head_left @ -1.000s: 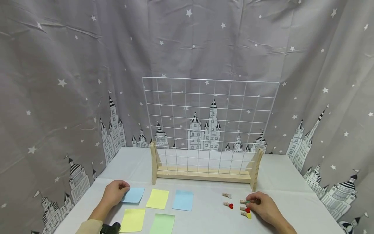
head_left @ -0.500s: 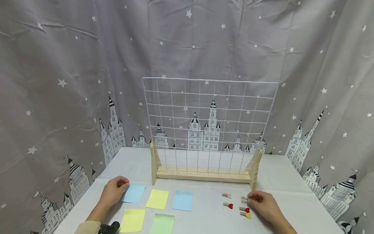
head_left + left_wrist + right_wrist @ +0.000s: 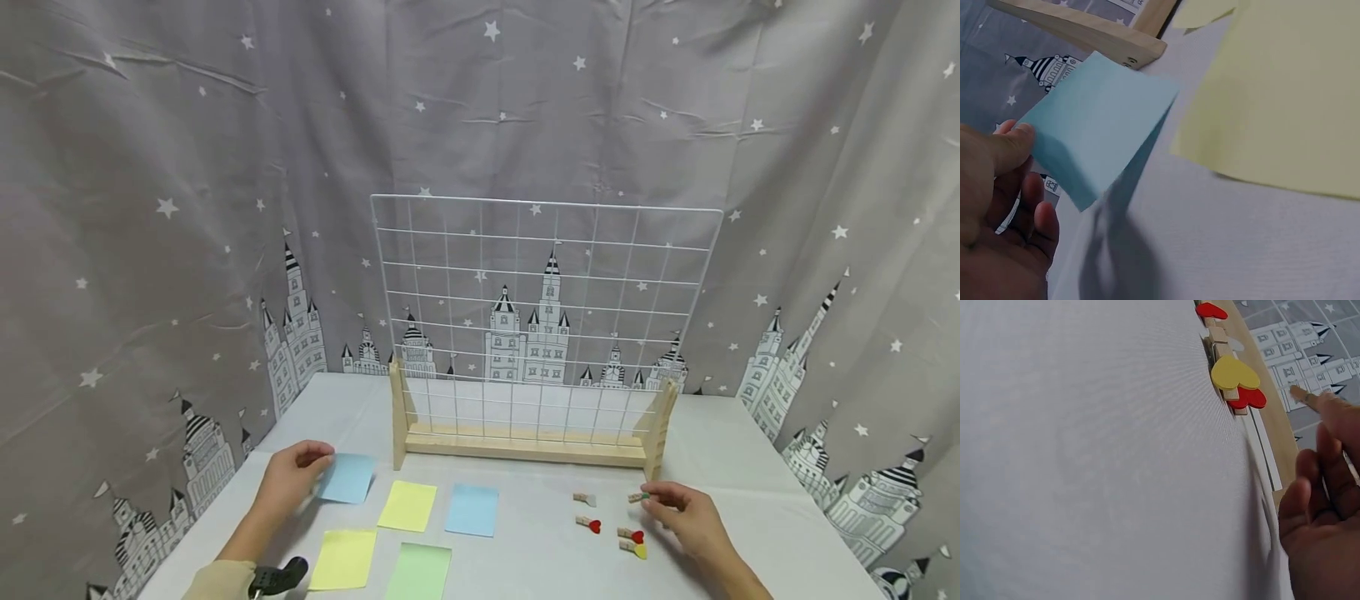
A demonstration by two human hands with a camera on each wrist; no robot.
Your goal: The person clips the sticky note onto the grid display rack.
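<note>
In the head view my left hand (image 3: 288,479) pinches the left edge of a blue sticky note (image 3: 349,479). The left wrist view shows that note (image 3: 1104,119) raised off the table and tilted, held between thumb and fingers. On the other side, my right hand (image 3: 692,518) pinches a small wooden clothespin (image 3: 637,497) with a bit of green on it; the fingertips hide most of it. In the right wrist view the clothespin (image 3: 1301,395) sticks out past the thumb. Just beside this hand lie a yellow-heart clothespin (image 3: 637,550) and a red-heart clothespin (image 3: 636,536).
A white wire grid (image 3: 540,287) stands upright in a wooden base (image 3: 525,447) at the back. Two yellow notes, a second blue note (image 3: 471,509) and a green note (image 3: 420,571) lie flat. Another red-heart clothespin (image 3: 592,525) and a pale one (image 3: 585,498) lie nearby.
My left hand has moved slightly up and the blue note has come off the table with it. The right hand has drawn the clothespin a little up and right from the others.
</note>
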